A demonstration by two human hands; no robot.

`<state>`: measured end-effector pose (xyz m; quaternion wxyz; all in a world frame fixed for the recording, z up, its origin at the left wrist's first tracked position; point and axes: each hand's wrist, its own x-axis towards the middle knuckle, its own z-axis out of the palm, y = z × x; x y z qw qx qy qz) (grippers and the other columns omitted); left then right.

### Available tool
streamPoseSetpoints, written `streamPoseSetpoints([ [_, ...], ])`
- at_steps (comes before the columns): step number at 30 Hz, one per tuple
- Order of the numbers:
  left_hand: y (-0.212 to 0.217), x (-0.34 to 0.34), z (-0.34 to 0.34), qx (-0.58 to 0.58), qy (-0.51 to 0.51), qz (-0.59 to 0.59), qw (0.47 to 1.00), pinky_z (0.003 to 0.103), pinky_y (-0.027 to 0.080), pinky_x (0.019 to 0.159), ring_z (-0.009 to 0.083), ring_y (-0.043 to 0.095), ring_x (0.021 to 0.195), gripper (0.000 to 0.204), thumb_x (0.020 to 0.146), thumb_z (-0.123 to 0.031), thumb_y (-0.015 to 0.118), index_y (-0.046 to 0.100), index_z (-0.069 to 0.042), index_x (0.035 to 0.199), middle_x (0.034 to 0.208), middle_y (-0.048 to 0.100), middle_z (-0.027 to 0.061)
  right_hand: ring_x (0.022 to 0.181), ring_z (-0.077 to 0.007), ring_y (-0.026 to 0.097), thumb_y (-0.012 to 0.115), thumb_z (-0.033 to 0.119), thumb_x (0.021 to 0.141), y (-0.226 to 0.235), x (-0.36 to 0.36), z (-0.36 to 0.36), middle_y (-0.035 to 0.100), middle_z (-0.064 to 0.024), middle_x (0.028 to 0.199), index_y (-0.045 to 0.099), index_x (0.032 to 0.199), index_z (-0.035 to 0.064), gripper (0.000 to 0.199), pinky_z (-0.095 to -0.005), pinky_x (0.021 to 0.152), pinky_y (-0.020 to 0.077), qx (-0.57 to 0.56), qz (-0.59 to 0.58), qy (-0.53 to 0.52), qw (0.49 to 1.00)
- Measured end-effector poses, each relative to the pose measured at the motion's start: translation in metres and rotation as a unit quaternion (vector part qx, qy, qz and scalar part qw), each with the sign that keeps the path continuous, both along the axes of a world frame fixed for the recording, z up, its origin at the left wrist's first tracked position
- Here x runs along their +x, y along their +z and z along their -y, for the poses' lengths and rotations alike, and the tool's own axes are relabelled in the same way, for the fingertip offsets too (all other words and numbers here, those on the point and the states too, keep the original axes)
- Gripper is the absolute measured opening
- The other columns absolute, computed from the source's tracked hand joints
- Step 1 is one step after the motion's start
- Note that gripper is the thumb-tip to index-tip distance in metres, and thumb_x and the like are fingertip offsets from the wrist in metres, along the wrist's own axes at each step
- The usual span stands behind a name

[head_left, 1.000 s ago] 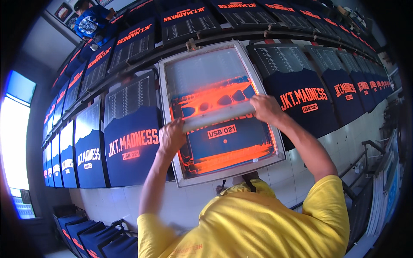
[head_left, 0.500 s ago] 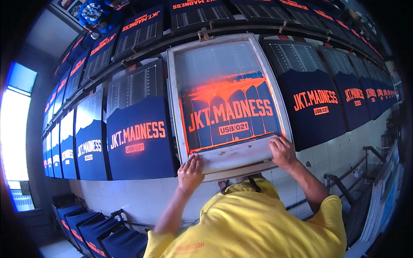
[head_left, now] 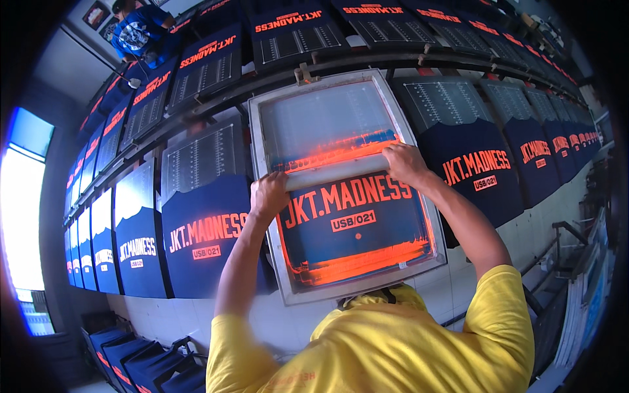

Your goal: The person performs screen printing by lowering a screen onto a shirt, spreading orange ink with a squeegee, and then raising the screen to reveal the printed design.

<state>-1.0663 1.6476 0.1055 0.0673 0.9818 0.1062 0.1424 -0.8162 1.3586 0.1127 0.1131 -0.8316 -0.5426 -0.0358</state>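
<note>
Both my hands grip a long pale squeegee (head_left: 337,173) lying across a silkscreen frame (head_left: 259,134). My left hand (head_left: 269,195) is closed over its left end, and my right hand (head_left: 404,162) is closed over its right end. Bright orange ink (head_left: 347,149) lies in a ragged band just beyond the squeegee. More orange ink (head_left: 360,261) is smeared along the near end of the mesh. Between the squeegee and that near smear, orange block lettering shows through the mesh over dark blue. The squeegee hides part of the mesh beneath it.
Navy printed shirts on boards flank the frame, one on the left (head_left: 204,219) and one on the right (head_left: 468,160). Another row of boards (head_left: 298,42) runs behind a dark rail. A person in a blue shirt (head_left: 141,33) stands far left. Folded dark garments (head_left: 141,357) sit lower left.
Both hands have moved the squeegee from the near end of the frame to past its middle. The ink band beyond it is now narrower, and the near mesh shows smeared ink.
</note>
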Motion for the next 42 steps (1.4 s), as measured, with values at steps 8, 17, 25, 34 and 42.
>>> streamPoseSetpoints([
  [8, 0.029, -0.010, 0.019, -0.012, 0.054, -0.081, 0.995, 0.045, 0.056, 0.073, 0.0321, 0.069, 0.086, 0.014, 0.074, -0.004, 0.060, 0.063, -0.006, 0.088, 0.090, 0.069, 0.0111, 0.086, -0.0343, 0.066, 0.062, 0.002, 0.075, 0.025, -0.008, 0.010, 0.067, -0.0142, 0.085, 0.061, 0.081, 0.0032, 0.006, -0.0452, 0.075, 0.0530, 0.004, -0.012, -0.002, 1.000],
  [17, 0.020, -0.132, 0.144, -0.055, 0.004, -0.006, 0.998, 0.040, 0.058, 0.070, 0.0300, 0.069, 0.085, 0.026, 0.069, 0.001, 0.060, 0.061, -0.002, 0.094, 0.089, 0.067, 0.0119, 0.088, -0.0291, 0.064, 0.059, 0.001, 0.073, 0.014, -0.133, 0.143, 0.065, -0.0084, 0.092, 0.060, 0.088, 0.0054, 0.015, -0.0403, 0.073, 0.0550, 0.047, -0.019, 0.002, 0.999],
  [25, -0.011, -0.160, 0.168, 0.013, -0.015, 0.048, 0.999, 0.037, 0.059, 0.075, 0.0285, 0.071, 0.097, 0.034, 0.067, -0.002, 0.066, 0.065, 0.000, 0.101, 0.103, 0.071, 0.0142, 0.090, -0.0275, 0.065, 0.058, 0.001, 0.073, 0.003, -0.164, 0.165, 0.064, -0.0099, 0.094, 0.061, 0.088, 0.0025, 0.015, -0.0387, 0.076, 0.0544, 0.057, 0.008, -0.001, 0.998],
  [34, -0.015, -0.067, 0.085, 0.056, -0.023, 0.044, 0.997, 0.036, 0.058, 0.073, 0.0272, 0.070, 0.090, 0.033, 0.068, -0.006, 0.061, 0.063, -0.001, 0.100, 0.094, 0.069, 0.0118, 0.086, -0.0268, 0.065, 0.058, 0.003, 0.072, -0.005, -0.071, 0.090, 0.064, -0.0093, 0.089, 0.059, 0.084, 0.0028, 0.012, -0.0387, 0.073, 0.0541, 0.057, 0.022, 0.002, 0.998],
  [42, 0.007, 0.006, 0.031, -0.020, -0.005, 0.010, 1.000, 0.040, 0.056, 0.064, 0.0283, 0.067, 0.071, 0.017, 0.067, -0.005, 0.064, 0.059, -0.006, 0.083, 0.078, 0.064, 0.0073, 0.082, -0.0302, 0.067, 0.059, 0.002, 0.073, 0.010, 0.007, 0.026, 0.067, -0.0118, 0.081, 0.062, 0.080, 0.0034, 0.008, -0.0419, 0.071, 0.0549, 0.001, -0.022, 0.000, 1.000],
])
